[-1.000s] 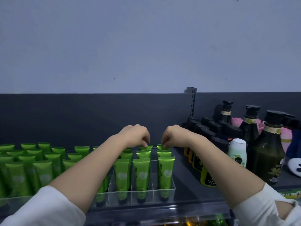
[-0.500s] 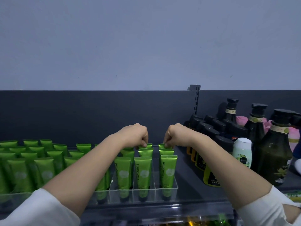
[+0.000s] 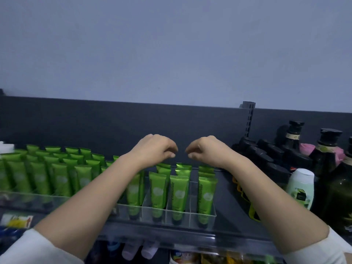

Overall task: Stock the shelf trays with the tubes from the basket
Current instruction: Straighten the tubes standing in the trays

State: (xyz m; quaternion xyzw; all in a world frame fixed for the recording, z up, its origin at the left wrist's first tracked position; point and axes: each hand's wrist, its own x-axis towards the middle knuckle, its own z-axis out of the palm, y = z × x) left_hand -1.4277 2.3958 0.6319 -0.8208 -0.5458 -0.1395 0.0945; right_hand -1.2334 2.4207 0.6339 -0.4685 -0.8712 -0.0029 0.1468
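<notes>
Green Chamomile tubes (image 3: 179, 195) stand cap-down in rows in a clear divided shelf tray (image 3: 202, 218). A second clear tray (image 3: 22, 199) to the left is packed with more green tubes (image 3: 61, 178). My left hand (image 3: 155, 149) and my right hand (image 3: 204, 149) hover side by side just above the back rows of the divided tray. Their fingers hang loosely curled downward. Neither hand holds a tube or touches one. The basket is out of view.
Dark pump bottles (image 3: 327, 153) and a white bottle (image 3: 301, 187) crowd the shelf on the right. Black and yellow tubes (image 3: 245, 197) lean beside the tray. A dark back panel (image 3: 95, 124) and a slotted upright (image 3: 248, 115) stand behind. Other products sit on the shelf below (image 3: 141, 250).
Both hands have lifted off the tops of the back-row tubes and moved slightly apart. The view has tilted down and shifted left.
</notes>
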